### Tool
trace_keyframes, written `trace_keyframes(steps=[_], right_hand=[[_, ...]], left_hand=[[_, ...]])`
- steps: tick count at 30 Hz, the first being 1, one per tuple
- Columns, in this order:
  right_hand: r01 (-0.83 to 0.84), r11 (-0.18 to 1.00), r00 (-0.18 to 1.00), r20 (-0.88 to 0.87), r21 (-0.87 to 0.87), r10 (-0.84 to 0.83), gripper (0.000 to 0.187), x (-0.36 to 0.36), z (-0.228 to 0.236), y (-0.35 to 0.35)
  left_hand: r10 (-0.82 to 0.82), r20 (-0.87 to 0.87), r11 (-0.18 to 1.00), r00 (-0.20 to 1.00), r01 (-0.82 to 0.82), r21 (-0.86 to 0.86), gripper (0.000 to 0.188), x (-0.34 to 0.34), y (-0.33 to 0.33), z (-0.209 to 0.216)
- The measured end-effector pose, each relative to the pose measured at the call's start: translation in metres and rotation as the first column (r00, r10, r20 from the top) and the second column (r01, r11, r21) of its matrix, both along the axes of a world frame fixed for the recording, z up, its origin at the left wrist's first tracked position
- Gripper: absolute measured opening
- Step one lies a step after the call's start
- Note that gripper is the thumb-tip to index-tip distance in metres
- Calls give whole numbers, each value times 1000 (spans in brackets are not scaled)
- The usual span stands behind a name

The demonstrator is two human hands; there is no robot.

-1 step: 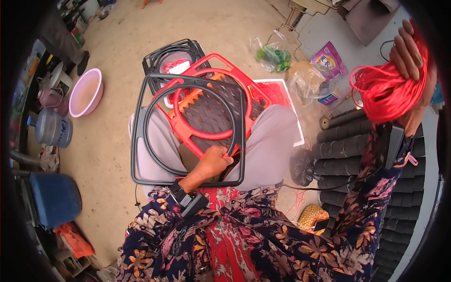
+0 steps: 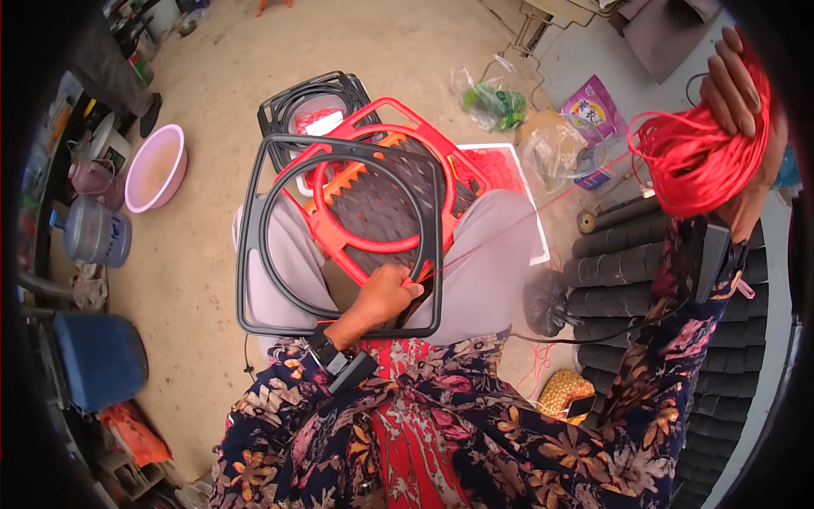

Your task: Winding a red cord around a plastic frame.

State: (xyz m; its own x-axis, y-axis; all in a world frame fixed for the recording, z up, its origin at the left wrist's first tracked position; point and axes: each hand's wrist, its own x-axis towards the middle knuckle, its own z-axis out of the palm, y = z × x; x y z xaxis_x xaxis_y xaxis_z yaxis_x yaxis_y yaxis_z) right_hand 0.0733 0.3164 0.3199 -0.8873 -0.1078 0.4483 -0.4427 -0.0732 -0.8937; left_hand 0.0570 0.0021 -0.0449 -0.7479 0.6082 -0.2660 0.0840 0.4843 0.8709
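Note:
High at the right, my right hand point(image 2: 734, 93) is closed round a thick bundle of red cord point(image 2: 695, 165). A thin strand runs from it down across my right thigh to my left hand point(image 2: 388, 293). My left hand is closed on the strand at the lower right of a black plastic frame point(image 2: 242, 280), square with a round ring inside, which rests over my lap. Whether its fingers also grip the frame is hidden. Beneath lies a similar red frame point(image 2: 386, 106), over a dark woven surface point(image 2: 365, 199) with an orange toothed edge.
Farther off lie black frames point(image 2: 292, 97) and a white tray point(image 2: 536, 229) with red cord. At right are dark stacked rolls point(image 2: 610, 267), a black bag point(image 2: 547, 301) and a purple packet point(image 2: 595, 110). A pink basin point(image 2: 174, 170) and water jug point(image 2: 97, 229) stand left.
My right hand has shifted slightly upward with the cord bundle. The strand between my hands now shows as a straight line. My left hand and the frames stay where they were.

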Motion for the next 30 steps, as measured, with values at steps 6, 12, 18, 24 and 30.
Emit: trace_keyframes(steps=[6, 12, 18, 24, 30], right_hand=[[190, 915, 981, -25, 356, -194, 26, -60, -37, -120], [268, 723, 957, -90, 637, -276, 24, -94, -56, -110], [-3, 545, 940, -184, 839, 288, 36, -97, -185, -156], [-277, 205, 833, 129, 939, 538, 37, -70, -285, -177], [-353, 292, 866, 192, 889, 461, 36, -61, -289, -153]], left_hand=[[-46, -193, 997, 980, 32, -73, 37, 7, 15, 17], [-66, -174, 998, 983, 62, -30, 31, 16, 2, 25], [-107, -242, 994, 964, 108, -8, 31, 27, 8, 47], [-80, -207, 996, 975, 86, 19, 30, 29, 4, 45], [-66, -223, 995, 973, 81, 59, 29, 21, 5, 36]])
